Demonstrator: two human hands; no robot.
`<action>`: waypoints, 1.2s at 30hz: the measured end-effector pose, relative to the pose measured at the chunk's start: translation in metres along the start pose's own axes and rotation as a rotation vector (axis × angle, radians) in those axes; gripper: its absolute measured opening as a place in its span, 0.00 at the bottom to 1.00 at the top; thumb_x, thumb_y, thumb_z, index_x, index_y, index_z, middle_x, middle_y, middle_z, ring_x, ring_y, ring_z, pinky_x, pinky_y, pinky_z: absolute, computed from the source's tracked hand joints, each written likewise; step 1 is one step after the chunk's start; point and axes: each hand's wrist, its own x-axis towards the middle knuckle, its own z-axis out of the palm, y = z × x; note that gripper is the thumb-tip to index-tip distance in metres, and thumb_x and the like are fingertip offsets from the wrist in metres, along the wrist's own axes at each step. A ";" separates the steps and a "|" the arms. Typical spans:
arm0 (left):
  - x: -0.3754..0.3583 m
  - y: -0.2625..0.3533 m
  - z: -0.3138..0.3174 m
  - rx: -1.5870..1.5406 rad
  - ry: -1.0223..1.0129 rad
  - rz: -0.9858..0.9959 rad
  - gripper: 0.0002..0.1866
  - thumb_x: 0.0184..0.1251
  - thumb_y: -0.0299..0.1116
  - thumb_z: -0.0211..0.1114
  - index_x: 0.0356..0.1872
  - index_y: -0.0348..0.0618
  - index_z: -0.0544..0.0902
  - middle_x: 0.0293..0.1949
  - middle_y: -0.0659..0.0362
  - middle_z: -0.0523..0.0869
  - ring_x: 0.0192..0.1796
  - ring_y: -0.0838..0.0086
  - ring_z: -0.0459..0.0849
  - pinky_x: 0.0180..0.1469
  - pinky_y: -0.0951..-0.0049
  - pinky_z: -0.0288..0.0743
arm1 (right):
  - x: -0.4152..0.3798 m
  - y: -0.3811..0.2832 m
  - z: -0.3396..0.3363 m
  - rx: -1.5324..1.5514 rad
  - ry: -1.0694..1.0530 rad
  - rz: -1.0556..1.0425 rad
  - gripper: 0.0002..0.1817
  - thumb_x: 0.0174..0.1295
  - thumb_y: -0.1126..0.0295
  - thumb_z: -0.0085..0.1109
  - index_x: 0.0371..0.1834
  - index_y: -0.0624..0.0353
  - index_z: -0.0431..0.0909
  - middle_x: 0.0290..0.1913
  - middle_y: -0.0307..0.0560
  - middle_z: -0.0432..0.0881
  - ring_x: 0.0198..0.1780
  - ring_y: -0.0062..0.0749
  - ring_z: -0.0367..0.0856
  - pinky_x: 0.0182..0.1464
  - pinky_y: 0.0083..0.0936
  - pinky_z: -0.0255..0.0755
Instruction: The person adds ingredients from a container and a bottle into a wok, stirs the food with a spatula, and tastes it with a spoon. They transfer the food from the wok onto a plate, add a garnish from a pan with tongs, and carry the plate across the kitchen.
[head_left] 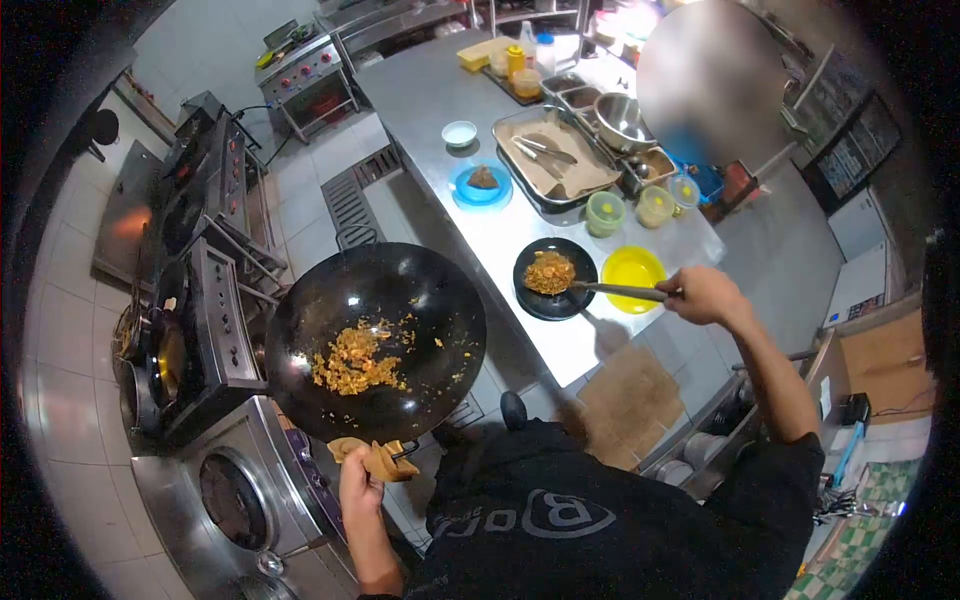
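My left hand (358, 480) is closed on the wok's handle through a folded tan cloth (385, 460). The big black wok (300, 300) is held off the stove, with a loose heap of fried rice (360, 358) and scattered grains inside. My right hand (705, 295) grips the dark handle of a ladle (622, 290). At its far end a mound of fried rice (548, 272) sits over a black plate (560, 308) on the steel table; the ladle's head is hidden by food. A yellow plate (645, 262) lies under the ladle's handle.
On the steel table (440, 95) stand a blue plate (470, 195), a small white bowl (459, 134), a paper-lined tray (545, 170) with tongs, and lidded tubs (605, 215). A burner (235, 500) is at lower left. Another person (710, 80), blurred, is across the table.
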 end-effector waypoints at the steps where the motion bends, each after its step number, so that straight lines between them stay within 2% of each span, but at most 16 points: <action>1: 0.004 -0.004 -0.005 -0.035 -0.004 -0.001 0.05 0.59 0.24 0.59 0.35 0.47 0.77 0.35 0.61 0.83 0.37 0.69 0.86 0.41 0.67 0.87 | 0.011 -0.007 -0.014 -0.040 -0.070 0.023 0.19 0.57 0.63 0.62 0.54 0.45 0.86 0.39 0.54 0.88 0.42 0.50 0.87 0.49 0.42 0.80; 4: 0.000 -0.004 0.001 0.005 0.007 -0.003 0.06 0.60 0.25 0.59 0.37 0.46 0.77 0.35 0.61 0.82 0.36 0.68 0.86 0.41 0.66 0.87 | 0.044 0.000 -0.023 -0.102 -0.158 -0.038 0.19 0.58 0.63 0.58 0.54 0.43 0.87 0.42 0.54 0.88 0.43 0.50 0.87 0.49 0.42 0.81; 8: 0.016 -0.018 -0.016 -0.052 0.007 0.014 0.05 0.62 0.26 0.59 0.39 0.45 0.77 0.37 0.60 0.83 0.39 0.67 0.87 0.43 0.66 0.87 | 0.070 -0.010 -0.041 -0.186 -0.225 -0.055 0.20 0.57 0.64 0.56 0.53 0.44 0.87 0.39 0.53 0.89 0.43 0.49 0.88 0.48 0.42 0.81; 10: 0.012 -0.018 -0.007 -0.029 0.018 0.050 0.08 0.62 0.26 0.60 0.42 0.43 0.77 0.40 0.57 0.83 0.43 0.65 0.87 0.47 0.63 0.86 | 0.083 -0.004 -0.036 -0.185 -0.219 -0.192 0.18 0.61 0.62 0.60 0.54 0.45 0.87 0.34 0.52 0.88 0.35 0.46 0.87 0.41 0.38 0.80; 11: 0.023 -0.023 -0.016 -0.031 0.018 0.047 0.08 0.62 0.26 0.60 0.42 0.43 0.77 0.40 0.57 0.83 0.43 0.65 0.87 0.47 0.63 0.86 | 0.083 -0.011 -0.044 -0.188 -0.221 -0.191 0.18 0.61 0.62 0.60 0.54 0.45 0.87 0.34 0.52 0.88 0.35 0.46 0.87 0.41 0.38 0.80; 13: 0.049 -0.035 -0.043 -0.078 0.017 0.001 0.12 0.62 0.26 0.61 0.47 0.42 0.77 0.43 0.55 0.83 0.45 0.64 0.86 0.50 0.61 0.85 | 0.081 -0.034 -0.064 -0.185 -0.325 -0.037 0.18 0.61 0.63 0.58 0.54 0.44 0.87 0.31 0.50 0.87 0.29 0.40 0.86 0.33 0.35 0.80; 14: 0.042 -0.033 -0.035 -0.081 0.020 -0.001 0.12 0.62 0.26 0.61 0.47 0.42 0.77 0.43 0.55 0.83 0.45 0.64 0.86 0.50 0.61 0.85 | 0.084 -0.037 -0.068 -0.188 -0.328 -0.039 0.18 0.61 0.63 0.58 0.54 0.44 0.87 0.31 0.50 0.87 0.29 0.40 0.86 0.33 0.35 0.80; 16: 0.026 -0.028 -0.009 -0.082 0.122 0.050 0.13 0.61 0.26 0.61 0.48 0.42 0.77 0.43 0.57 0.83 0.44 0.65 0.86 0.48 0.60 0.84 | 0.093 -0.041 -0.076 -0.251 -0.395 0.070 0.18 0.61 0.63 0.56 0.53 0.44 0.87 0.28 0.48 0.86 0.24 0.34 0.84 0.26 0.31 0.78; 19: 0.035 -0.030 -0.020 -0.061 0.048 0.057 0.12 0.61 0.27 0.62 0.47 0.43 0.78 0.42 0.58 0.83 0.44 0.65 0.86 0.48 0.60 0.84 | 0.108 -0.037 -0.079 -0.228 -0.473 -0.004 0.18 0.61 0.64 0.56 0.52 0.47 0.87 0.24 0.47 0.84 0.21 0.33 0.82 0.23 0.30 0.76; 22: 0.022 -0.024 -0.009 -0.024 0.057 0.048 0.14 0.61 0.27 0.62 0.48 0.44 0.78 0.42 0.58 0.83 0.45 0.64 0.85 0.49 0.60 0.83 | 0.118 -0.057 -0.095 -0.399 -0.526 0.006 0.16 0.61 0.66 0.57 0.49 0.51 0.88 0.22 0.45 0.83 0.20 0.31 0.80 0.22 0.30 0.75; 23: 0.025 -0.025 -0.013 -0.025 0.056 0.046 0.14 0.61 0.27 0.62 0.48 0.44 0.78 0.42 0.58 0.83 0.45 0.64 0.85 0.49 0.60 0.83 | 0.117 -0.061 -0.099 -0.350 -0.496 0.009 0.14 0.59 0.66 0.60 0.47 0.54 0.88 0.23 0.45 0.83 0.20 0.30 0.81 0.22 0.30 0.75; 29: 0.047 -0.036 -0.031 -0.053 0.072 -0.030 0.12 0.61 0.28 0.62 0.46 0.46 0.78 0.42 0.59 0.83 0.43 0.65 0.84 0.48 0.62 0.81 | 0.126 -0.087 -0.124 -0.482 -0.494 0.092 0.12 0.58 0.67 0.64 0.44 0.52 0.88 0.24 0.39 0.84 0.22 0.28 0.81 0.23 0.30 0.76; 31: 0.049 -0.039 -0.028 -0.119 0.217 -0.069 0.10 0.61 0.27 0.62 0.43 0.46 0.78 0.42 0.60 0.82 0.43 0.66 0.84 0.47 0.62 0.81 | 0.127 -0.091 -0.135 -0.523 -0.481 0.119 0.11 0.58 0.67 0.64 0.43 0.52 0.88 0.23 0.38 0.83 0.22 0.28 0.81 0.23 0.30 0.76; 32: 0.052 -0.042 -0.037 -0.121 0.223 -0.073 0.10 0.61 0.27 0.62 0.43 0.46 0.78 0.42 0.60 0.82 0.43 0.66 0.84 0.47 0.62 0.81 | 0.131 -0.088 -0.144 -0.587 -0.519 0.079 0.11 0.58 0.67 0.64 0.43 0.53 0.88 0.23 0.39 0.83 0.22 0.27 0.81 0.23 0.30 0.76; 34: 0.067 -0.047 -0.058 -0.064 0.039 -0.088 0.08 0.61 0.25 0.62 0.41 0.45 0.77 0.39 0.61 0.80 0.42 0.67 0.84 0.46 0.62 0.81 | 0.130 -0.088 -0.156 -0.650 -0.559 0.033 0.10 0.58 0.68 0.63 0.42 0.54 0.88 0.22 0.39 0.83 0.22 0.27 0.81 0.23 0.30 0.76; 36: 0.053 -0.041 -0.037 -0.058 0.082 -0.059 0.07 0.61 0.25 0.62 0.39 0.46 0.77 0.37 0.62 0.79 0.41 0.67 0.83 0.46 0.62 0.81 | 0.117 -0.092 -0.170 -0.516 -0.517 0.073 0.10 0.59 0.70 0.62 0.42 0.55 0.87 0.21 0.40 0.83 0.21 0.26 0.80 0.22 0.29 0.74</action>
